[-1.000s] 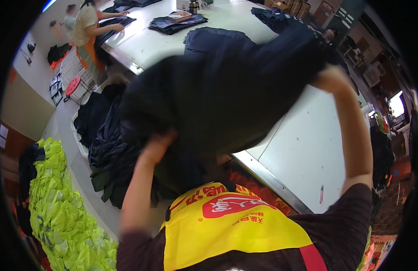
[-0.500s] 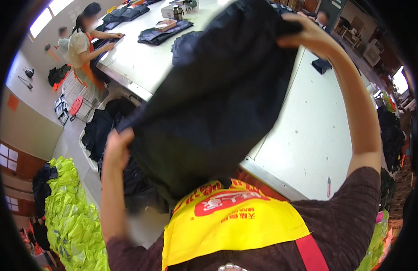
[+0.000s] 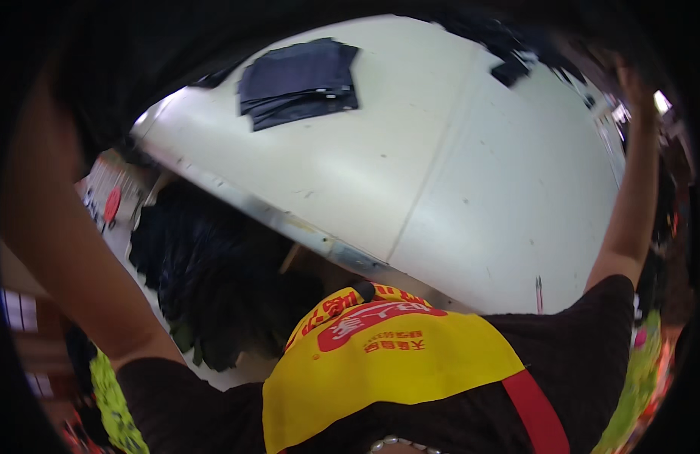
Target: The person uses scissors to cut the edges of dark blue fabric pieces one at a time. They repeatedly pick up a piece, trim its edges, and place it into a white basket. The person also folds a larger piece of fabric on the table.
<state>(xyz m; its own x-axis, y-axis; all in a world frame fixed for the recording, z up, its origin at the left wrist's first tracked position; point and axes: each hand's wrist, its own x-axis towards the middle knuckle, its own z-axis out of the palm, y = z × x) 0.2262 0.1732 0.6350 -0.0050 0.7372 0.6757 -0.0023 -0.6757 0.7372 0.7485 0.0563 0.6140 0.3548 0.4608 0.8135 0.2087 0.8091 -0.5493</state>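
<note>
Dark garment cloth [image 3: 214, 30] fills the upper rim of the view, lifted overhead above the white table [image 3: 471, 197]. The right hand [image 3: 630, 76] is raised at the far right, blurred against the rim; whether its fingers are closed on the cloth cannot be told. The left hand is out of view past the upper left rim, with only the left forearm [image 3: 55, 250] showing as it rises from the lower left, so its grip cannot be told either. The right arm [image 3: 630, 227] runs straight up along the right edge of the table.

Near the table's far left corner lies a folded dark garment [image 3: 298, 83], flat on the surface. Another small dark piece [image 3: 516, 68] lies near the far edge, right of the middle. A pen-like stick [image 3: 538, 291] rests close to the near edge on the right. Below the table's metal-trimmed near edge [image 3: 304, 231], a heap of dark clothes [image 3: 214, 272] sits on the left. The person wears a yellow apron [image 3: 380, 363] over a dark shirt. Bright green cloth [image 3: 115, 401] shows at the lower left.
</note>
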